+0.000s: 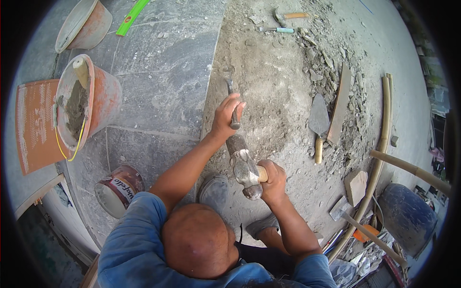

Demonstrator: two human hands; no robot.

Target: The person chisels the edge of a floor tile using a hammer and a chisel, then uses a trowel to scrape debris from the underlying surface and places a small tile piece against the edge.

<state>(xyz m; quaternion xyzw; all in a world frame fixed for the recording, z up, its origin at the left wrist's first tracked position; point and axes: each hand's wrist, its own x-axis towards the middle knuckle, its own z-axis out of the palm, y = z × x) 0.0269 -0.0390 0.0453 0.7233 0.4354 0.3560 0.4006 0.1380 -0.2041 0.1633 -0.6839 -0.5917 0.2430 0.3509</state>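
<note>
My left hand (226,115) is wrapped round a dark metal chisel (230,87), whose far tip meets rubble beside the edge of the grey tiles. The butt end of the chisel sticks out below my fingers. My right hand (273,181) grips the short wooden handle of a heavy sledgehammer (245,168). The worn, dusty hammer head lies in line with the chisel, just nearer to me, with a small gap seeming to part the two. Whether they touch cannot be told for sure. Under the hands is a strip of broken, dusty mortar (269,110).
Left, on grey tiles (158,101), stand a mortar bucket (103,96), another bucket (93,29) and a paint tub (127,185). Right, a trowel (318,115) and a board (340,103) lie by rubble. Farther off are a claw hammer (293,15) and bamboo poles (385,115).
</note>
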